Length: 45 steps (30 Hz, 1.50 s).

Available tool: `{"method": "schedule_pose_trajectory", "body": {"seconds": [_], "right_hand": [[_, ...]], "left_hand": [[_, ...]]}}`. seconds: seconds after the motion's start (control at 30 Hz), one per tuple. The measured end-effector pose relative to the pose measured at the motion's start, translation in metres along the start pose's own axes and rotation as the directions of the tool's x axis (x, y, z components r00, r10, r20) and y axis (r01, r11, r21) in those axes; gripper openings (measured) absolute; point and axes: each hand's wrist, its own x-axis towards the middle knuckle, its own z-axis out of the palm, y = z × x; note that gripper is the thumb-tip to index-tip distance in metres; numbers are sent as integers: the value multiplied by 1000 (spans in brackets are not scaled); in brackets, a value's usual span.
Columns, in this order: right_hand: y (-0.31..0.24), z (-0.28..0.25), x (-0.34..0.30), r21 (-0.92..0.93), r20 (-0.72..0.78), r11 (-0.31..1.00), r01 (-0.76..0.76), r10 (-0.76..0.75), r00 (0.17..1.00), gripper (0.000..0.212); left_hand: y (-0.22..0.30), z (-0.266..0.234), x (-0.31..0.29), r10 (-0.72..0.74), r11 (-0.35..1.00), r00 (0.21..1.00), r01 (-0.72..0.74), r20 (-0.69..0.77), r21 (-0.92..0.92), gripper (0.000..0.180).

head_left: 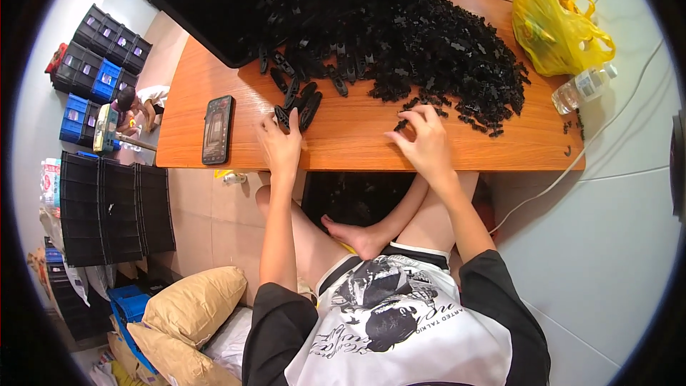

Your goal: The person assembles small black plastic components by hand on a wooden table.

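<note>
Both my hands are at the front edge of the wooden table (343, 151). My left hand (281, 149) has its thumb and fingers around the near end of a black oblong plastic part (283, 116). More oblong parts (309, 109) lie right beside it. My right hand (429, 146) is curled, with a small black plastic part (401, 124) at its fingertips; its exact shape is too small to make out. Just beyond that hand spreads a big heap of small black parts (457, 57). Further oblong parts (339, 78) lie loose at the heap's left side.
A phone (218, 130) lies left of my left hand. A large black tray (193, 0) stands at the back left. On the right are a yellow plastic bag (554, 28), a clear bottle (582, 89) and a white cable (564, 175). Crates (107, 207) and a person (148, 104) are farther left.
</note>
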Motion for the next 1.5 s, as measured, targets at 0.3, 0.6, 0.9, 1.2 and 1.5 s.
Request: {"method": "schedule_pose_trajectory", "body": {"seconds": [0.3,0.6,0.9,1.2,1.5], "right_hand": [[0,-15,-36,57,210,952,301,-306,928,38],[8,-23,-43,286,123,923,259,-303,945,26],[-55,-43,-16,787,230,571,-232,77,970,18],[-70,-46,-13,799,198,584,-142,-33,980,17],[-80,-36,-30,732,93,669,-125,84,992,15]], "left_hand": [[-16,-15,-16,-124,916,992,123,22,-382,29],[38,-53,-58,27,-174,819,568,573,-804,32],[69,-60,-87,171,-298,730,679,662,-671,39],[92,-78,-95,97,-72,735,677,671,-732,40],[106,-88,-102,98,-136,736,676,669,-724,37]]}}
